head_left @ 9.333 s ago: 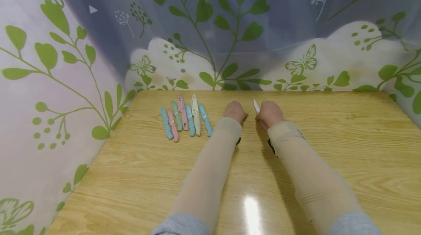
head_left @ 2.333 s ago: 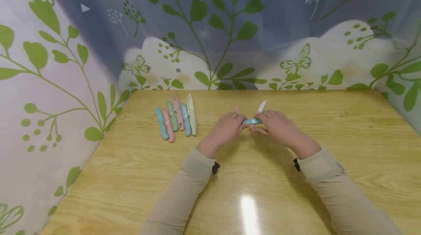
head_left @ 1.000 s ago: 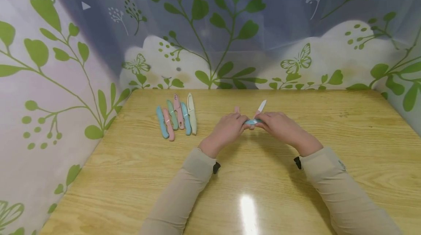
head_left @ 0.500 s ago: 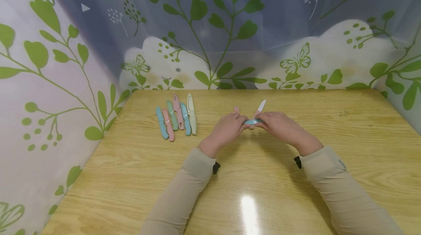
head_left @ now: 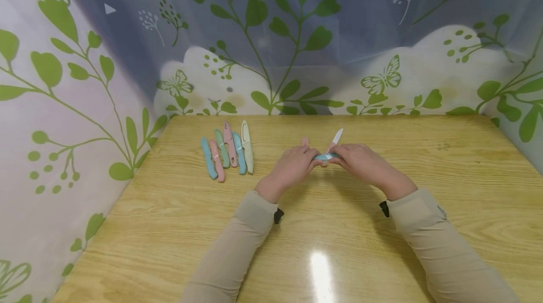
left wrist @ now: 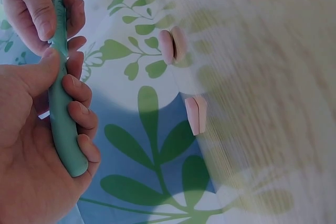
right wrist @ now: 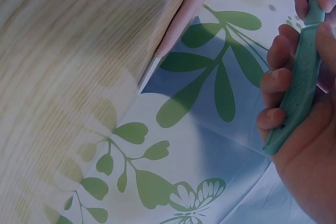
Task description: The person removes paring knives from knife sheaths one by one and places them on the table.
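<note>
Both hands hold one blue knife [head_left: 325, 157] level over the table, end to end. My left hand [head_left: 286, 170] curls its fingers round the rounded handle [left wrist: 65, 129]. The other end, a tapered sheath [right wrist: 303, 77], is gripped by my right hand [head_left: 366, 170]. Handle and sheath meet between the hands, with no blade showing there. Behind the right hand lies a knife with a bare white blade [head_left: 338, 136] and a pink handle [right wrist: 184, 17]. A pink piece [head_left: 305, 141] shows just behind the left hand, the rest of it hidden.
At the left of the wooden table [head_left: 169, 227], several knives lie in a row: blue [head_left: 209, 159], pink [head_left: 217, 161], green [head_left: 222, 148], another pink [head_left: 230, 145], another blue [head_left: 239, 153] and cream [head_left: 247, 147]. A leaf-patterned cloth [head_left: 263, 77] rises behind the table.
Since the oldest frame, the blue knife from the row's right end has come into both hands, and the pink-handled knife is out of the right hand. Over the last second the hands barely moved.
</note>
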`<state>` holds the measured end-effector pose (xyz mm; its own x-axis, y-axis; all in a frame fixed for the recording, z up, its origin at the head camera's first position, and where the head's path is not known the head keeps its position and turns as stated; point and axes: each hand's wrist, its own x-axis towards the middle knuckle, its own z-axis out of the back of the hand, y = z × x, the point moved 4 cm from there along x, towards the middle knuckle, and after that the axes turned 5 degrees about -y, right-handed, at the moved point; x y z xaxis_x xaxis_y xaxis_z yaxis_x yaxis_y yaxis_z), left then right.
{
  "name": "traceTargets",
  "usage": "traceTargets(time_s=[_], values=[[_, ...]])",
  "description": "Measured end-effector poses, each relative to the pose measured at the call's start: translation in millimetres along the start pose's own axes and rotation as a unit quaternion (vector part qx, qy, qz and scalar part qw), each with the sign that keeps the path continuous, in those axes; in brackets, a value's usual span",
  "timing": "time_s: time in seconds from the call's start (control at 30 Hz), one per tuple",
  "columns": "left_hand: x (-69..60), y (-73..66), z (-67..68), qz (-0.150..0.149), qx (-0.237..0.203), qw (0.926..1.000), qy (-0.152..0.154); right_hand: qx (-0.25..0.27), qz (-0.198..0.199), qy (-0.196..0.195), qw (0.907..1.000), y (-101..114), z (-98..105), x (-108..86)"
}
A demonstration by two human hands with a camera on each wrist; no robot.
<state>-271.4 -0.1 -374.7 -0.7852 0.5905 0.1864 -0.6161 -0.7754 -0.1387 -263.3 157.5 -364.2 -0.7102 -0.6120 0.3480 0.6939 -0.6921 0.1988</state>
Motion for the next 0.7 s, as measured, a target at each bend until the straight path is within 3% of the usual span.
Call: traceTargets(time_s=[0.7], values=[[2.2,2.1,-2.3,0.003,-0.006,1.0000,0.007,0.002,0.004,-0.005,1.0000,-0.8,1.2,-0.5]])
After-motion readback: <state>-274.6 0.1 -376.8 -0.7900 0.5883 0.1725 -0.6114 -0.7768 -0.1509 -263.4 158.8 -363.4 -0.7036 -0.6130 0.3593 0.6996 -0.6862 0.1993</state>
